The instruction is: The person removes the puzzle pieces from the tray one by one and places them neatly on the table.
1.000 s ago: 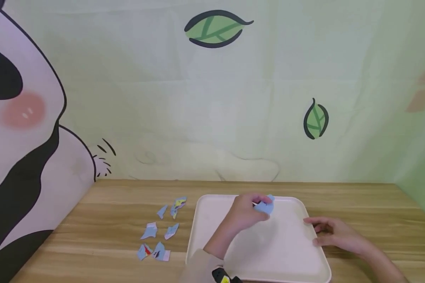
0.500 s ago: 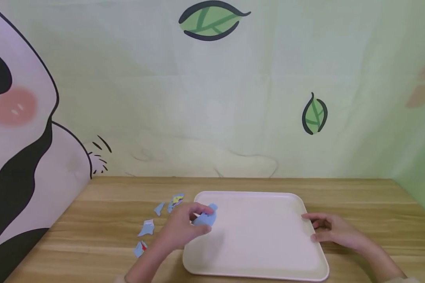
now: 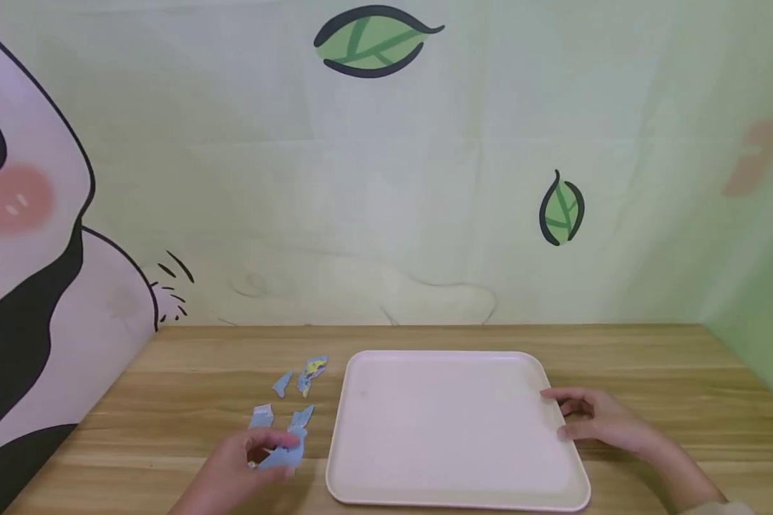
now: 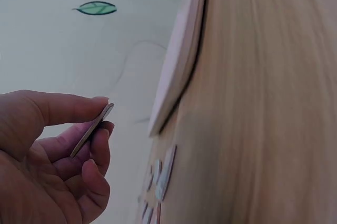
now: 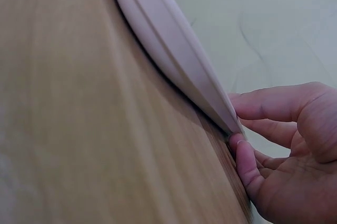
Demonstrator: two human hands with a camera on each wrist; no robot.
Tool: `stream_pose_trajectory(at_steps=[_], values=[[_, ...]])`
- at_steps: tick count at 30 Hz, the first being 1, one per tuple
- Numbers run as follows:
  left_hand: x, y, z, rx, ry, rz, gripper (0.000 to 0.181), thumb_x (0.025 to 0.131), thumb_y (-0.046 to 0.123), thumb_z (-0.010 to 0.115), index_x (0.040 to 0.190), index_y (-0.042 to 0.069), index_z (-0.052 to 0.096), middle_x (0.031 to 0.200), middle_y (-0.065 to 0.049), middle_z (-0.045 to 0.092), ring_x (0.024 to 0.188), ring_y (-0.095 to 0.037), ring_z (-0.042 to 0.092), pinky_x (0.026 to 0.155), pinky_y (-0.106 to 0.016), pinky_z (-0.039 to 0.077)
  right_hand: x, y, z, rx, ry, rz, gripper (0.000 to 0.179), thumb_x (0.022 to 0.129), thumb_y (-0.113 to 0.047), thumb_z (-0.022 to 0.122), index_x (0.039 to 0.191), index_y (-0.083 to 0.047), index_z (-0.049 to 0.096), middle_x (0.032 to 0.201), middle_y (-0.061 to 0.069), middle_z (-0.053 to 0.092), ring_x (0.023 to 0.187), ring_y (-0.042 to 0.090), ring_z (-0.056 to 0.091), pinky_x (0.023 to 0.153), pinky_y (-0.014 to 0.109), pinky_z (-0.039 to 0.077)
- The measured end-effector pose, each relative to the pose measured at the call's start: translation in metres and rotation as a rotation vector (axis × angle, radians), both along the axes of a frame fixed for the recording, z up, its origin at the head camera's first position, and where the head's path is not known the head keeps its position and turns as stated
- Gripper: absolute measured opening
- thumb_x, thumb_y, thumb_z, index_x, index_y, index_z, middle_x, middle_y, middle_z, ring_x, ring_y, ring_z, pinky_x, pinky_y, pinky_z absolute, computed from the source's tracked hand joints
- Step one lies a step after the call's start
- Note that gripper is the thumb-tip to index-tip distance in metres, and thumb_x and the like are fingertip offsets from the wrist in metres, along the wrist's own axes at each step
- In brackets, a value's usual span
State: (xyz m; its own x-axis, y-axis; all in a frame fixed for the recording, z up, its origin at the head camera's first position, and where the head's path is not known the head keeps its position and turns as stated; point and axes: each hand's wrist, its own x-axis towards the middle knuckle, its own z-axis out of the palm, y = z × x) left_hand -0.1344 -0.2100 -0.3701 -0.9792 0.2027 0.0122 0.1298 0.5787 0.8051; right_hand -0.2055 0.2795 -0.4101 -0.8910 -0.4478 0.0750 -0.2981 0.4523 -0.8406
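My left hand [image 3: 238,465] pinches a light-blue puzzle piece [image 3: 286,452] with an irregular outline between thumb and fingers. In the left wrist view the same puzzle piece [image 4: 90,132] shows edge-on as a thin tilted sliver, above the table. The hand is left of the white tray [image 3: 457,429], over other pieces and partly hiding them. My right hand [image 3: 608,422] holds the tray's right rim; in the right wrist view its fingertips [image 5: 242,147] meet the tray edge [image 5: 174,50] from above and below.
Several loose pieces lie left of the tray: a small blue piece [image 3: 283,385], a yellow-and-blue piece [image 3: 312,373], a blue-and-pale piece [image 3: 261,416] and a narrow piece [image 3: 301,418]. A printed wall cloth [image 3: 386,179] stands behind the wooden table [image 3: 650,357].
My left hand has carried the blue piece leftward from over the tray to above the loose pieces. The right hand stays at the rim; the view has shifted slightly.
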Motion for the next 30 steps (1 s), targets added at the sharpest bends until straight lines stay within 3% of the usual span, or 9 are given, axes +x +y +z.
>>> stream_pose_trajectory(at_steps=[6, 12, 19, 22, 30], values=[[0.000, -0.023, -0.008, -0.112, -0.086, -0.025, 0.029, 0.073, 0.010, 0.073, 0.099, 0.002, 0.065, 0.097, -0.005, 0.064, 0.086, -0.017, 0.055, 0.073, -0.031, 0.046, 0.000, -0.001, 0.000, 0.009, -0.003, -0.003, 0.056, 0.076, -0.009, 0.069, 0.122, 0.013, 0.047, 0.094, 0.012, 0.056, 0.082, 0.003, 0.051, 0.067, 0.020, 0.044], [0.002, -0.036, -0.018, -0.193, -0.174, -0.068, 0.025, 0.073, 0.008, 0.072, 0.096, 0.004, 0.065, 0.092, -0.004, 0.064, 0.079, -0.015, 0.055, 0.069, -0.032, 0.045, 0.000, -0.003, 0.000, 0.012, 0.000, -0.004, 0.056, 0.076, -0.009, 0.069, 0.122, 0.013, 0.047, 0.095, 0.010, 0.056, 0.083, 0.004, 0.050, 0.067, 0.021, 0.044], [0.002, -0.038, -0.024, -0.203, -0.283, -0.023, 0.024, 0.073, 0.005, 0.071, 0.096, 0.007, 0.065, 0.092, -0.003, 0.062, 0.077, -0.015, 0.053, 0.069, -0.030, 0.043, -0.001, 0.000, -0.001, 0.013, 0.029, 0.004, 0.055, 0.075, -0.008, 0.070, 0.121, 0.012, 0.048, 0.094, 0.009, 0.057, 0.083, 0.005, 0.051, 0.068, 0.021, 0.044], [0.000, -0.041, -0.025, -0.213, -0.317, -0.029, 0.025, 0.073, 0.011, 0.073, 0.096, 0.008, 0.065, 0.091, -0.002, 0.061, 0.077, -0.016, 0.054, 0.070, -0.032, 0.044, -0.001, -0.001, 0.000, 0.021, 0.014, -0.007, 0.057, 0.075, -0.010, 0.070, 0.122, 0.013, 0.047, 0.095, 0.010, 0.057, 0.083, 0.004, 0.051, 0.068, 0.021, 0.044], [-0.002, -0.050, -0.029, -0.267, -0.277, -0.135, 0.022, 0.072, 0.021, 0.075, 0.089, 0.011, 0.065, 0.089, -0.001, 0.061, 0.077, -0.016, 0.053, 0.069, -0.034, 0.044, 0.000, -0.002, 0.001, 0.006, 0.001, -0.009, 0.057, 0.074, -0.007, 0.070, 0.121, 0.014, 0.047, 0.094, 0.011, 0.057, 0.082, 0.004, 0.051, 0.068, 0.021, 0.045]])
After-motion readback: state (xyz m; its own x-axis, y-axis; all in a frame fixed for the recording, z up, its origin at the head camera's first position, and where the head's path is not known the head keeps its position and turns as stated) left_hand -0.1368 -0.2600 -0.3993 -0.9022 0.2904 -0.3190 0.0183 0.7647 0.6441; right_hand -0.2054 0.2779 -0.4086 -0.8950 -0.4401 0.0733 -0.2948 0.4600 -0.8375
